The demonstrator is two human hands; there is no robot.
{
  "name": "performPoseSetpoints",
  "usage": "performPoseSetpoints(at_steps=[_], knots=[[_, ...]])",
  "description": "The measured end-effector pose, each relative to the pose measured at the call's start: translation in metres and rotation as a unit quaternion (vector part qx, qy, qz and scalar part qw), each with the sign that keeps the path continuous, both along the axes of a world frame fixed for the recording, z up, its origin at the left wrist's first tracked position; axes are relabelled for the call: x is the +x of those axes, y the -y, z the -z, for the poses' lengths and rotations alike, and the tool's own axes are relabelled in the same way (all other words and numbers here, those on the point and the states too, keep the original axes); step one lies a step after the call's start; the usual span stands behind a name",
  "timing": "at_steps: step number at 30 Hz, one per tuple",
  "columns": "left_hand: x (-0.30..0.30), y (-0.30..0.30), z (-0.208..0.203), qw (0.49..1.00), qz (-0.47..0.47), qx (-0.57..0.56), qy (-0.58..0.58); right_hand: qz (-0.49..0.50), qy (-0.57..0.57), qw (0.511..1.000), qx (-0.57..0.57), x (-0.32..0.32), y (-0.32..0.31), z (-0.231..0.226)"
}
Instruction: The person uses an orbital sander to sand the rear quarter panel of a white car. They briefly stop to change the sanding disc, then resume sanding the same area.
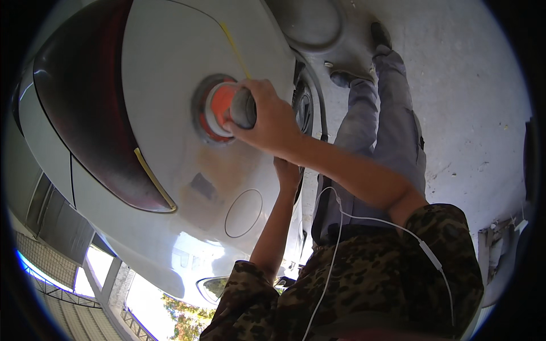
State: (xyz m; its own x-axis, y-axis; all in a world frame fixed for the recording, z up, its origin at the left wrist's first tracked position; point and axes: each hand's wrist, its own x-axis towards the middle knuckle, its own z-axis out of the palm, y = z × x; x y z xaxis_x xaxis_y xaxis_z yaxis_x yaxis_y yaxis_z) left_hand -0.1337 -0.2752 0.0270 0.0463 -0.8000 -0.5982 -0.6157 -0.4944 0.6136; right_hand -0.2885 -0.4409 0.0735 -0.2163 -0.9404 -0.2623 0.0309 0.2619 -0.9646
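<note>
My right hand is wrapped around the dark grip of an orange and grey round sander. The sander's disc lies against the pale car's rear side panel. Below the disc is a brownish, dull patch with a darker grey spot in it. My left hand is beside the panel, mostly behind my right forearm, so its fingers are hidden. Left of the sander is the dark red tail light.
Yellow tape strips mark the panel and the light's edge. An oval fuel flap lies below the patch. A wheel and a dark hose are at the car's side. A white cable hangs across my body.
</note>
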Motion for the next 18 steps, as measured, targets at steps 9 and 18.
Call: performPoseSetpoints(at_steps=[9,18], knots=[[-0.031,0.019,0.003,0.990,-0.127,0.053,-0.041,-0.001,0.013,0.995,0.100,-0.018,0.022,0.028],[-0.019,0.017,0.005,0.989,-0.106,0.104,-0.026,0.059,-0.031,0.996,0.059,-0.021,0.035,0.027]])
